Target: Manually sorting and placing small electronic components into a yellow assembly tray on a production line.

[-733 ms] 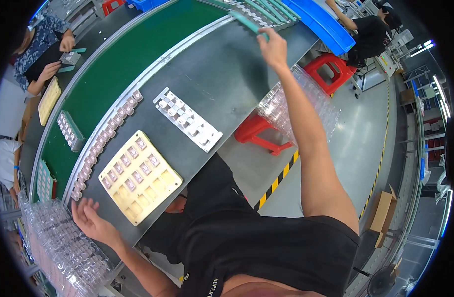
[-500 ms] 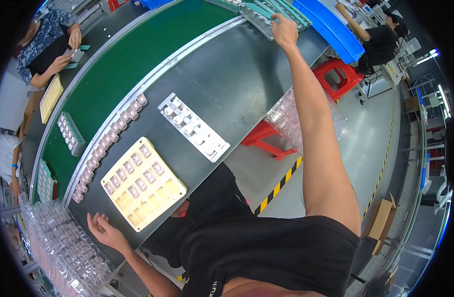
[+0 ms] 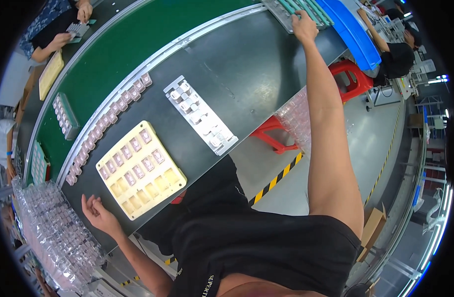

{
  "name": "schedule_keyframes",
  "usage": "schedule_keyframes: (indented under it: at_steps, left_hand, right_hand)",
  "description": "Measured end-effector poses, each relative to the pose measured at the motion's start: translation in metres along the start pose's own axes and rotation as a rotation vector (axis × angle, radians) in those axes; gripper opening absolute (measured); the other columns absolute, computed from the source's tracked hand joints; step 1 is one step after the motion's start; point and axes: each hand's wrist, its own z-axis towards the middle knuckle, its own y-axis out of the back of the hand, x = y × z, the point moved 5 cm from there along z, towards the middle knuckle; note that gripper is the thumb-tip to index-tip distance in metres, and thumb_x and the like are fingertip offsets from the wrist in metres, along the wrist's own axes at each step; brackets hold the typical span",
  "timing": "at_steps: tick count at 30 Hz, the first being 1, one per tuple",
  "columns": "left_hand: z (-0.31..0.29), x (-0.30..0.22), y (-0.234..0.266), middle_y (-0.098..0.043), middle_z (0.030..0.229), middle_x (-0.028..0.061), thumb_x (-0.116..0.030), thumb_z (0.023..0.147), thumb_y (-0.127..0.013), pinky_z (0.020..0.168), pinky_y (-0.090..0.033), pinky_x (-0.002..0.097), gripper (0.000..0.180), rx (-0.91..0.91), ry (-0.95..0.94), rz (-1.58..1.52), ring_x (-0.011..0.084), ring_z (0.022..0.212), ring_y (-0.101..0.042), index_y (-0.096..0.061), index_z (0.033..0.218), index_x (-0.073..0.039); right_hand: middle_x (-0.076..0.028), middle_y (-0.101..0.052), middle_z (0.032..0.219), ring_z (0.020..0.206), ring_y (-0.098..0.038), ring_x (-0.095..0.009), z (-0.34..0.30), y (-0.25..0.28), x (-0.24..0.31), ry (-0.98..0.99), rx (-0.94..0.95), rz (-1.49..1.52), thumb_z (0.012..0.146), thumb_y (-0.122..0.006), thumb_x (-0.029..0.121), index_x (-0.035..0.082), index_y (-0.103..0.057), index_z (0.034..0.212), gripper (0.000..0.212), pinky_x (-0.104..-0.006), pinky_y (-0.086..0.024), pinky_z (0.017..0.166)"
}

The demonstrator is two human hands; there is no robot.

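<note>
At the far end of the bench, my right hand (image 3: 304,28) has its fingers bent over the near end of a stack of long green strips (image 3: 306,11) on a grey tray (image 3: 281,17). Its fingertips seem closed on a strip, though they are partly hidden. My left hand (image 3: 102,216) hovers empty by the bench's near left edge, fingers loosely curled and apart. Beside it lies a cream tray (image 3: 175,173) with pinkish clear pieces in several pockets and other pockets bare. Farther right sits a silver-white fixture (image 3: 203,119) carrying small white parts.
Small pinkish clear pieces (image 3: 110,116) line the rail of a green conveyor belt (image 3: 123,47). Clear plastic trays (image 3: 58,237) are stacked at left. A blue bin (image 3: 353,37) and red stools (image 3: 353,81) stand at right. Across the belt a co-worker's hands (image 3: 63,39) handle a fixture.
The view has shifted, so the bench things sit slightly differently in the picture. My right hand stays at the green strips; my left stays empty beside the cream tray.
</note>
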Motion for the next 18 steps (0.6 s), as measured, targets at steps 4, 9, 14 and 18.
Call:
schedule_keyframes:
  at_steps: [4,9,14,18]
  left_hand:
    - [0.000,0.001,-0.003,-0.062,0.109,0.0094,-0.004,0.100,-0.049,0.086,-0.048,0.0270,0.040,0.016,-0.008,0.013,0.0139,0.092,-0.058,-0.047,0.140,-0.001]
    - [-0.003,0.003,0.000,-0.061,0.109,0.0113,-0.002,0.099,-0.048,0.086,-0.049,0.0276,0.039,-0.001,-0.007,0.026,0.0154,0.094,-0.059,-0.048,0.138,0.000]
    - [0.000,0.001,-0.003,-0.061,0.110,0.0117,-0.003,0.100,-0.049,0.085,-0.049,0.0276,0.038,0.008,-0.047,-0.011,0.0158,0.095,-0.059,-0.048,0.138,0.000]
    - [-0.003,-0.014,-0.006,-0.064,0.110,0.0108,-0.004,0.100,-0.050,0.084,-0.048,0.0260,0.038,-0.058,-0.064,-0.019,0.0147,0.095,-0.060,-0.049,0.137,0.000]
  right_hand:
    - [-0.009,-0.070,0.118,0.113,-0.063,-0.034,0.002,-0.002,-0.003,-0.055,0.021,-0.004,0.088,-0.061,0.045,0.028,-0.066,0.121,0.037,-0.0552,-0.040,0.098]
    - [-0.003,-0.067,0.125,0.120,-0.059,-0.032,-0.005,-0.009,-0.005,-0.095,0.007,0.131,0.087,-0.062,0.045,0.031,-0.065,0.124,0.039,-0.0543,-0.040,0.099]
    - [-0.005,-0.063,0.131,0.123,-0.057,-0.031,-0.002,0.010,-0.003,-0.028,0.018,0.009,0.086,-0.061,0.055,0.032,-0.063,0.128,0.048,-0.0562,-0.041,0.099]
    - [-0.010,-0.069,0.111,0.102,-0.065,-0.027,-0.054,0.058,0.050,0.176,-0.026,0.274,0.090,-0.062,0.041,0.017,-0.068,0.120,0.039,-0.0395,-0.049,0.090]
